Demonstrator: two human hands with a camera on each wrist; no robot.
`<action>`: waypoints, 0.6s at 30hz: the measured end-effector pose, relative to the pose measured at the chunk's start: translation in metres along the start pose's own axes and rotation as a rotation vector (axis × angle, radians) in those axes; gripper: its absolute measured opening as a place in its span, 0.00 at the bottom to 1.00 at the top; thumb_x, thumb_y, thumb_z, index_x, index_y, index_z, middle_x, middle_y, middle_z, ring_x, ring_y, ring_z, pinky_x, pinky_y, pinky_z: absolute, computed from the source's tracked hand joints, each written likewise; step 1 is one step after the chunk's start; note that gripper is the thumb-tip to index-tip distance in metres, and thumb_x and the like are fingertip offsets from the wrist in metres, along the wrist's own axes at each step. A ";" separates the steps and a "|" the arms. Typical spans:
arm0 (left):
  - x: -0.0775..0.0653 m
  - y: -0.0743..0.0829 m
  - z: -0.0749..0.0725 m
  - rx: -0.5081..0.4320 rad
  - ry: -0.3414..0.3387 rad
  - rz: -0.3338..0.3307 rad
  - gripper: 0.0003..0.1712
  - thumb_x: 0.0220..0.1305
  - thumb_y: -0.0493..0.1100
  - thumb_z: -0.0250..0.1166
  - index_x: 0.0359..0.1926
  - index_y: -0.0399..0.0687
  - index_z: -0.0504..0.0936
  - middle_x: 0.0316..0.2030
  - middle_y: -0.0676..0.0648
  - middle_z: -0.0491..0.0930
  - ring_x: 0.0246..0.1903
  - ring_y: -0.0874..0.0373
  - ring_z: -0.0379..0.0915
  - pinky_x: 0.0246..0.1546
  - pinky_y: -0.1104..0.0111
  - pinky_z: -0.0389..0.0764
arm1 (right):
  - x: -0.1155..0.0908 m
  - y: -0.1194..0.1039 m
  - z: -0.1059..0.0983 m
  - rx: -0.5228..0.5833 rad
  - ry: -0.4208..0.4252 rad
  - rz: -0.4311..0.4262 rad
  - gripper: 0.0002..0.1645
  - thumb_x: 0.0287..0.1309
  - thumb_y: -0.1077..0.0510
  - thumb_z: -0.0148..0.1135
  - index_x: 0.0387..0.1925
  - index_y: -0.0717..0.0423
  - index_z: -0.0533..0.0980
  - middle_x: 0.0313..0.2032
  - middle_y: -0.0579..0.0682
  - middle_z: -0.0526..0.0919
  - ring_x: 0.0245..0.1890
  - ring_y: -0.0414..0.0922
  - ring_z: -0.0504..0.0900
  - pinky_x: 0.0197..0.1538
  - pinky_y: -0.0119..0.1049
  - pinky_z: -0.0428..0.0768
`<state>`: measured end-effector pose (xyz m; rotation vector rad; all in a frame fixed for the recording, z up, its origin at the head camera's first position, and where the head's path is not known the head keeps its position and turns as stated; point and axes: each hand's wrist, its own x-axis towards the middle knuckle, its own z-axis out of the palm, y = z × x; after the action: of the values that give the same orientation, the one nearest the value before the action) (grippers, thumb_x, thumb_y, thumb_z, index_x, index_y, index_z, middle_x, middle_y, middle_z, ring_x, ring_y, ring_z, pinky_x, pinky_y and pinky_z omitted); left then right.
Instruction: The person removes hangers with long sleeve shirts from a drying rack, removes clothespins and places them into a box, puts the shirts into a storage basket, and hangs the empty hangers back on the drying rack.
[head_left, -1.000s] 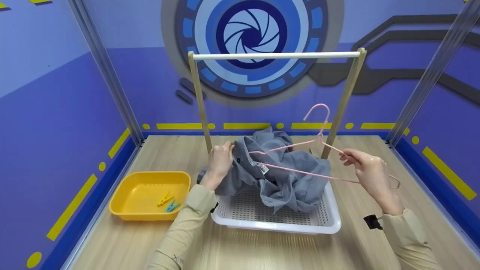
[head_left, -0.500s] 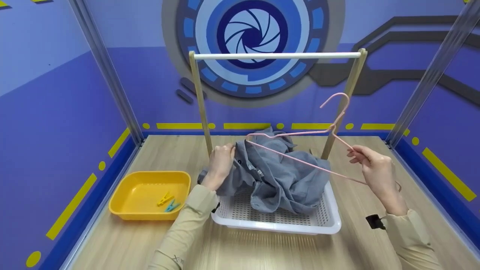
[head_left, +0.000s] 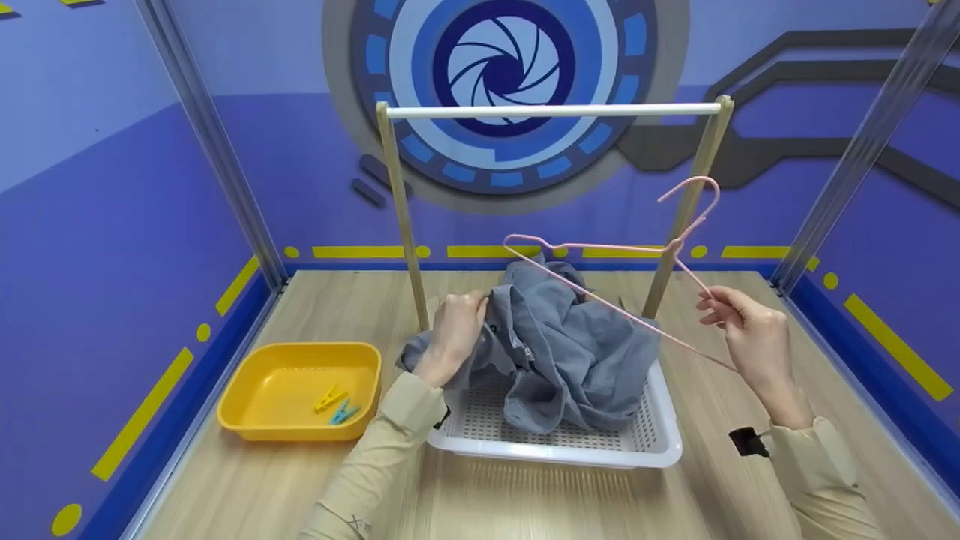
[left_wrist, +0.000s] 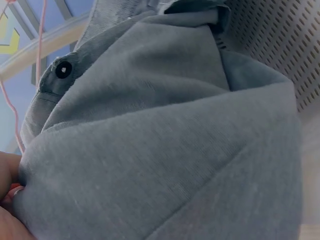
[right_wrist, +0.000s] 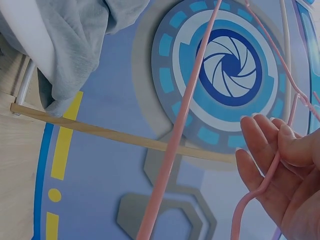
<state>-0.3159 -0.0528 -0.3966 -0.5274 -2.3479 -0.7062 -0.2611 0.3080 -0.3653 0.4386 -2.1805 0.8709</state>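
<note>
A grey buttoned shirt lies bunched in and over a white perforated basket. My left hand pinches the shirt's edge at its left side; in the left wrist view the fingers grip the cloth near a dark button. My right hand holds a pink hanger by its right shoulder, thumb against fingers. The hanger is raised above the shirt, hook up, its left end free of the cloth. In the right wrist view the hanger's bottom bar crosses in front of the wall.
Behind the basket stands a rack with a white rail and wooden posts. A yellow tray at the left holds a yellow clothespin and a blue clothespin. Blue walls surround the wooden table.
The hanger has come up and to the right, its left end sliding out of the shirt opening. My left hand has shifted slightly right with the cloth.
</note>
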 end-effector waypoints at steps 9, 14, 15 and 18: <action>0.004 0.020 0.003 0.007 -0.006 0.075 0.06 0.60 0.36 0.60 0.29 0.40 0.81 0.21 0.45 0.79 0.20 0.54 0.76 0.19 0.65 0.73 | 0.001 -0.001 0.001 0.017 -0.006 0.055 0.10 0.53 0.73 0.57 0.38 0.66 0.78 0.29 0.53 0.82 0.22 0.39 0.79 0.30 0.18 0.71; 0.003 0.028 0.009 0.034 -0.038 0.129 0.06 0.60 0.36 0.60 0.28 0.41 0.81 0.19 0.46 0.78 0.19 0.55 0.76 0.18 0.66 0.73 | 0.002 -0.001 0.003 0.026 -0.009 0.063 0.09 0.54 0.72 0.57 0.38 0.66 0.78 0.29 0.54 0.82 0.22 0.42 0.80 0.30 0.19 0.72; 0.003 0.030 0.011 0.038 -0.049 0.141 0.06 0.60 0.36 0.60 0.27 0.41 0.81 0.19 0.46 0.78 0.19 0.55 0.75 0.18 0.66 0.73 | 0.002 -0.001 0.004 0.025 -0.009 0.063 0.09 0.53 0.72 0.57 0.38 0.66 0.78 0.29 0.54 0.82 0.22 0.42 0.80 0.30 0.19 0.72; 0.002 0.033 0.016 0.044 -0.089 0.173 0.08 0.60 0.35 0.59 0.24 0.42 0.79 0.17 0.47 0.76 0.18 0.55 0.74 0.18 0.67 0.72 | 0.003 -0.001 0.006 0.025 -0.008 0.062 0.09 0.53 0.72 0.57 0.38 0.66 0.78 0.29 0.53 0.81 0.22 0.44 0.80 0.30 0.20 0.72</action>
<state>-0.3068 -0.0174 -0.3941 -0.7455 -2.3586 -0.5599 -0.2652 0.3030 -0.3655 0.3896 -2.2028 0.9326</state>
